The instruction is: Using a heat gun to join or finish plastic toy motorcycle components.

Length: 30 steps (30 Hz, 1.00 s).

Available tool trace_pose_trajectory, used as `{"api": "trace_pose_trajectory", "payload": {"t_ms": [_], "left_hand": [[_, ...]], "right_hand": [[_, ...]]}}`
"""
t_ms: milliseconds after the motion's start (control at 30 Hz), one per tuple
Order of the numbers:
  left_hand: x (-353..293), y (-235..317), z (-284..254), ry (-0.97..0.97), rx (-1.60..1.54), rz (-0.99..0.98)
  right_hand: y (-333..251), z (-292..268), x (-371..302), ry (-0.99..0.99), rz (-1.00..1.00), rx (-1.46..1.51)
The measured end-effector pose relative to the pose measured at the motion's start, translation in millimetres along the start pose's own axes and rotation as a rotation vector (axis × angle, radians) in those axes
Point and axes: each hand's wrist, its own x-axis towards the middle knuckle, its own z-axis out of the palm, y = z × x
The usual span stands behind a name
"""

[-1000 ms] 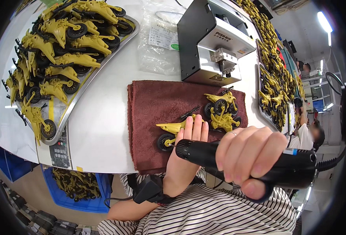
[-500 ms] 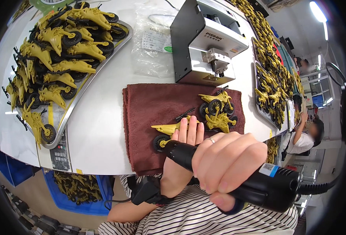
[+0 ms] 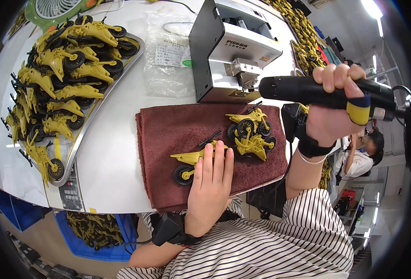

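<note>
My left hand (image 3: 211, 183) lies flat, fingers stretched out, over a yellow toy motorcycle (image 3: 185, 158) with black wheels. The toy rests on its side on a folded brown towel (image 3: 161, 125), its right part covered by my fingers. Raised at the right, my right hand (image 3: 333, 121) is wrapped round a black electric screwdriver (image 3: 294, 89), held level. Its tip points left, by the metal outlet block (image 3: 245, 72) of a black-and-white screw feeder (image 3: 242, 49); whether they touch I cannot tell. Two more toy motorcycles (image 3: 255, 148) sit together on the towel's right part.
At the left, a metal-rimmed tray (image 3: 77, 144) is heaped with yellow toy motorcycles. A clear plastic bag (image 3: 166, 81) lies beside the feeder, a green fan (image 3: 56, 9) behind. Below the table edge stands a blue bin (image 3: 82, 249) of yellow parts. Another person (image 3: 359, 156) is at far right.
My right hand has lifted the screwdriver from above the toy motorcycle, up and right to the feeder's outlet. My left hand stays on the toy; the whole view has shifted slightly.
</note>
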Motion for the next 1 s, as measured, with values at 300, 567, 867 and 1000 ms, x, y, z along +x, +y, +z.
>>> {"api": "trace_pose_trajectory", "payload": {"t_ms": [300,567,867,1000], "left_hand": [[0,-1,2,0.030,-0.031,-0.003],[-8,2,5,-0.047,-0.034,0.024],[-7,2,16,0.241,-0.103,0.003],[-6,1,12,0.181,-0.069,-0.006]], "right_hand": [[6,10,-3,-0.025,0.065,-0.017],[2,55,-44,-0.347,0.313,0.227],[17,78,-54,-0.300,0.472,0.092],[23,81,-49,-0.438,0.437,0.027]]}}
